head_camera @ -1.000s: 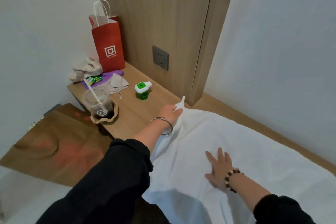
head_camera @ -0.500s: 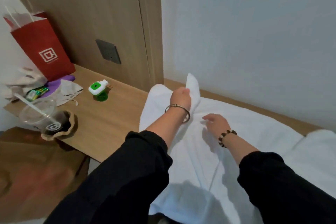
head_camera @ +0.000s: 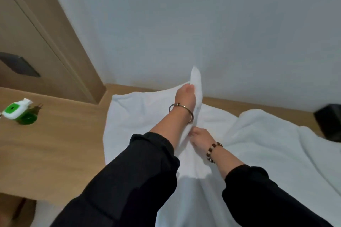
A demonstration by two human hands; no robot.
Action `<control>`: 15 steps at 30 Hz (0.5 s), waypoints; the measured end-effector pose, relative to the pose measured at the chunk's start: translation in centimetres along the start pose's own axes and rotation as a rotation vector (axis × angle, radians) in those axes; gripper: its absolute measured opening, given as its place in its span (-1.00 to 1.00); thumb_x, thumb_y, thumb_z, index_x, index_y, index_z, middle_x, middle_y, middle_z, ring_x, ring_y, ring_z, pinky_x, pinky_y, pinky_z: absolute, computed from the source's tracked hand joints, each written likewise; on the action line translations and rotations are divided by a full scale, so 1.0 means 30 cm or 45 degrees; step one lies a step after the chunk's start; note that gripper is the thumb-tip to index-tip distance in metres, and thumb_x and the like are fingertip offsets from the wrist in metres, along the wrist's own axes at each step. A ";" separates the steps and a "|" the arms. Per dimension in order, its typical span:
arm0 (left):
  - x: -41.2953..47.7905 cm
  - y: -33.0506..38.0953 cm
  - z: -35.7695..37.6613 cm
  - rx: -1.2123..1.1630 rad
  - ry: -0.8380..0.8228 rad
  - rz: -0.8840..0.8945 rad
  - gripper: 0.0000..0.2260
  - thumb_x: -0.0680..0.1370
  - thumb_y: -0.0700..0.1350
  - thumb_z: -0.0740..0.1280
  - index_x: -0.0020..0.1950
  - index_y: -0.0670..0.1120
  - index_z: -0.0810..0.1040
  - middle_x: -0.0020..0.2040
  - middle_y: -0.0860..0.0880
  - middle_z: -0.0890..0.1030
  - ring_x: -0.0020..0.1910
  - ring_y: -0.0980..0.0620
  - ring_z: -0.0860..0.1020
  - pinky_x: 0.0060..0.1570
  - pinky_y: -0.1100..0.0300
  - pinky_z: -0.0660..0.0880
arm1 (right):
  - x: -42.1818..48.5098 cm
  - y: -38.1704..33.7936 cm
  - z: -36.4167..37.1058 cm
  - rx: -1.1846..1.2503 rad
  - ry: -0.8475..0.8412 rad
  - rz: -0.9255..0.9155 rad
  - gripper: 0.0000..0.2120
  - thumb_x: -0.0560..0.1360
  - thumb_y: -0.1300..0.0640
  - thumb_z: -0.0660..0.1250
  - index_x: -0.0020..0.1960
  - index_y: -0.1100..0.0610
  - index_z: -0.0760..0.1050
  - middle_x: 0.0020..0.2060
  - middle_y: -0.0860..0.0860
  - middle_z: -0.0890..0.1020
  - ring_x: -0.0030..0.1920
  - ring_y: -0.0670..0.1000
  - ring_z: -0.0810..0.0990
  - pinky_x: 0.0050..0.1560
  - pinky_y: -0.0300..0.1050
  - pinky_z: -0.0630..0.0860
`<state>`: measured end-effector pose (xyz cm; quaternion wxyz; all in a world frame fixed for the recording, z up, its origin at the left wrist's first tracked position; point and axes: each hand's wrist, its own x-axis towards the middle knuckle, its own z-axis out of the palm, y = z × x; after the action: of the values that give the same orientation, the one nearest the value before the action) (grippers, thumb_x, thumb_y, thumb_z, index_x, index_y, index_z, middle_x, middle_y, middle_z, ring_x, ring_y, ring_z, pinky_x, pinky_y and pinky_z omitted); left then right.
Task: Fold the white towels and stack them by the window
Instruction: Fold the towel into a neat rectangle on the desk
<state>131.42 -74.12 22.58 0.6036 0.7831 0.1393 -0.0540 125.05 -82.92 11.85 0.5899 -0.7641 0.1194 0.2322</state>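
Observation:
A large white towel (head_camera: pixel 140 116) lies spread on the wooden ledge (head_camera: pixel 221 104) below the pale wall. My left hand (head_camera: pixel 185 96) grips one corner of it and holds that corner up near the wall, so the tip stands above my fist. Lower down, my right hand (head_camera: pixel 200 135) pinches the same towel just under my left forearm. More white towel cloth (head_camera: pixel 273 143) lies bunched to the right.
A wooden side table (head_camera: pixel 55 140) stands at the left with a green and white plug-in device (head_camera: pixel 16 114) on it. Behind it is a wood panel with a dark wall socket (head_camera: pixel 18 66). A dark object (head_camera: pixel 330 121) sits at the right edge.
My left hand has carried the towel corner to the right along the wall. My right hand left its flat press on the cloth and now pinches the towel under my left arm. The view swung right.

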 end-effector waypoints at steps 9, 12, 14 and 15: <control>-0.059 -0.271 0.281 0.146 -0.051 -0.144 -0.69 0.51 -0.10 0.32 -0.35 -0.09 0.25 -0.38 -0.04 0.31 -0.40 0.03 0.27 -0.40 0.20 0.19 | -0.060 0.216 -0.386 -1.248 0.213 0.335 -0.38 0.59 -0.13 0.07 0.55 -0.11 -0.15 0.54 -0.03 -0.22 0.53 0.13 -0.14 0.43 0.29 0.00; -0.039 -0.265 0.287 -0.017 0.011 -0.246 -0.76 0.46 0.03 0.27 -0.30 -0.07 0.35 -0.35 -0.07 0.37 -0.33 -0.01 0.35 -0.30 0.16 0.30 | -0.019 0.259 -0.345 -1.241 0.095 0.205 -0.31 0.58 -0.21 0.06 0.52 -0.18 -0.31 0.49 -0.04 -0.39 0.51 0.17 -0.31 0.43 0.33 -0.09; -0.023 -0.237 0.262 -0.163 0.099 -0.273 -0.70 0.45 0.18 0.25 -0.26 -0.04 0.37 -0.34 -0.04 0.38 -0.33 0.00 0.36 -0.29 0.18 0.33 | 0.025 0.239 -0.279 -1.285 0.079 0.064 -0.33 0.59 -0.18 0.05 0.52 -0.17 -0.29 0.50 -0.05 -0.38 0.51 0.18 -0.32 0.44 0.30 -0.14; -0.010 -0.215 0.243 -0.199 0.141 -0.255 -0.71 0.50 0.15 0.25 -0.23 -0.05 0.39 -0.34 -0.01 0.40 -0.34 0.01 0.37 -0.33 0.23 0.35 | 0.047 0.223 -0.245 -1.300 0.052 -0.001 -0.35 0.60 -0.13 0.05 0.53 -0.16 -0.27 0.51 -0.05 -0.35 0.51 0.18 -0.31 0.44 0.29 -0.15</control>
<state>129.92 -79.68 14.73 0.6458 0.7176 0.2537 -0.0596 124.80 -91.66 6.94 0.1389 -0.9593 0.0020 0.2458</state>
